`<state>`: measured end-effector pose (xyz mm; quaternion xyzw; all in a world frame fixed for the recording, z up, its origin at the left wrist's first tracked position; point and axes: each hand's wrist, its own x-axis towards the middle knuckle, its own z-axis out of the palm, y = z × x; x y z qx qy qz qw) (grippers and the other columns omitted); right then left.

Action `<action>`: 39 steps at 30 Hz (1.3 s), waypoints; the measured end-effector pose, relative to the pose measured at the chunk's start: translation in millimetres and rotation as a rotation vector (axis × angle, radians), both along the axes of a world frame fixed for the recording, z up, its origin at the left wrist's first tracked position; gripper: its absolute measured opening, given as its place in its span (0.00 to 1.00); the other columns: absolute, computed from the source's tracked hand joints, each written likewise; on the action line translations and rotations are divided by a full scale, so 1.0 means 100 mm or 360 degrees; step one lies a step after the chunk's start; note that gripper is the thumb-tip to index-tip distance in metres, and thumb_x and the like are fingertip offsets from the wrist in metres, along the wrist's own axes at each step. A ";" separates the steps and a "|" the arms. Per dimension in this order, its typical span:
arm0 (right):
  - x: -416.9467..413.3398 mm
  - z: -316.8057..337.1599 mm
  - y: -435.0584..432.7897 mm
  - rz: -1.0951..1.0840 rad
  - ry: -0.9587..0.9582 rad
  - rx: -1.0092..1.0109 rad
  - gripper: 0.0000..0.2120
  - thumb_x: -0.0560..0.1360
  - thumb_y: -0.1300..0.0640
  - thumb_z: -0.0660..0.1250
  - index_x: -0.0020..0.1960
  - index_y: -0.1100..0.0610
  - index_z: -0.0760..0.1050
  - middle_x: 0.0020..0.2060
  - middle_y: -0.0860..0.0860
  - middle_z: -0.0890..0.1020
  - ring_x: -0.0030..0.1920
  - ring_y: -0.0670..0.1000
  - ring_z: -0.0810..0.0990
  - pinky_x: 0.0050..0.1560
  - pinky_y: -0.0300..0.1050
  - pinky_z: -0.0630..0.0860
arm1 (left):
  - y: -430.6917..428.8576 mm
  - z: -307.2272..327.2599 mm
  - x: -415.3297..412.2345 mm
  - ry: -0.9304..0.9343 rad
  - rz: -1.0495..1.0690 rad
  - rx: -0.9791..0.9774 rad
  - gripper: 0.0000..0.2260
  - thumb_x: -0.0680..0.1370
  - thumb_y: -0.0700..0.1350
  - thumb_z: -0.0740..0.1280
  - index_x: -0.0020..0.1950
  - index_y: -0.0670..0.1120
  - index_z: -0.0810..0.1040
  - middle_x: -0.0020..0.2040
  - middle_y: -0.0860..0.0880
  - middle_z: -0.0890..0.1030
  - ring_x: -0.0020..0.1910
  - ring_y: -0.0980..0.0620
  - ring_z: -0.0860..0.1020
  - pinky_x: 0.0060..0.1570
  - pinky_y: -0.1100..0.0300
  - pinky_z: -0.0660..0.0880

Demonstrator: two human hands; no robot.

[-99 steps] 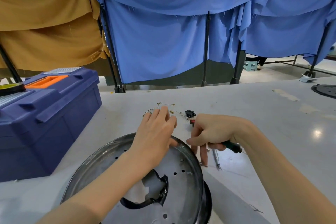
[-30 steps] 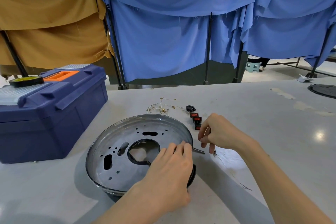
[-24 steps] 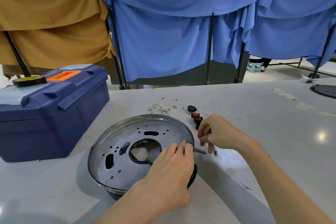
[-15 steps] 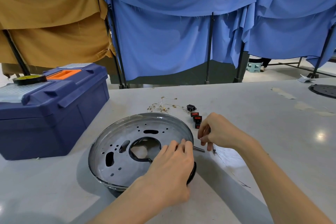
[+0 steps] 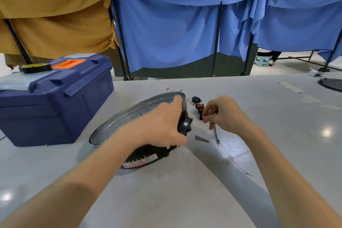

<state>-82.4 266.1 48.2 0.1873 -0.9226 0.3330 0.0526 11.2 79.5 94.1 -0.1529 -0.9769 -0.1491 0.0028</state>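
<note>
Tipping up from flat, the metal pan (image 5: 133, 114) stands on edge mid-frame on the counter (image 5: 185, 200), its rim in the left hand (image 5: 162, 126)'s grip. The right hand (image 5: 225, 114) pinches a screwdriver (image 5: 216, 132), ready for the underside.

Blue curtains (image 5: 175, 29) behind grey table (image 5: 277, 116)

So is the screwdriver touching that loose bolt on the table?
Apart. The head view shows bare table between the bolt and the tip of the screwdriver in the right hand.
</note>
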 end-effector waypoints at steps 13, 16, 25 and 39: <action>0.11 0.14 -0.08 0.0073 0.0222 -0.0618 0.04 0.70 0.67 0.74 0.41 0.63 0.80 0.33 0.55 0.84 0.28 0.50 0.83 0.37 0.49 0.82 | -0.59 0.48 0.18 0.0130 0.0183 0.1335 0.27 0.59 0.37 0.74 0.57 0.47 0.76 0.50 0.40 0.82 0.44 0.45 0.83 0.40 0.55 0.83; 0.15 0.18 -0.10 0.0094 0.0258 -0.0710 0.03 0.71 0.65 0.75 0.41 0.62 0.81 0.33 0.55 0.84 0.30 0.49 0.84 0.44 0.57 0.81 | -0.74 0.47 0.17 0.0044 0.0114 0.1606 0.31 0.57 0.32 0.75 0.60 0.43 0.76 0.51 0.38 0.83 0.44 0.44 0.84 0.38 0.56 0.82; 0.33 0.50 -0.25 0.0270 0.0383 -0.1069 0.03 0.70 0.64 0.75 0.42 0.62 0.82 0.34 0.53 0.86 0.31 0.51 0.85 0.31 0.45 0.76 | -1.05 0.39 0.11 -0.0080 -0.0040 0.1744 0.24 0.64 0.34 0.67 0.60 0.43 0.77 0.53 0.37 0.81 0.48 0.41 0.83 0.41 0.53 0.82; 0.49 0.65 -0.70 0.0330 0.0503 -0.1132 0.01 0.72 0.65 0.74 0.42 0.61 0.83 0.30 0.50 0.84 0.27 0.47 0.82 0.37 0.34 0.76 | -1.11 0.35 0.10 -0.0107 -0.0129 0.1812 0.25 0.64 0.34 0.67 0.61 0.42 0.77 0.52 0.38 0.82 0.48 0.41 0.83 0.40 0.53 0.81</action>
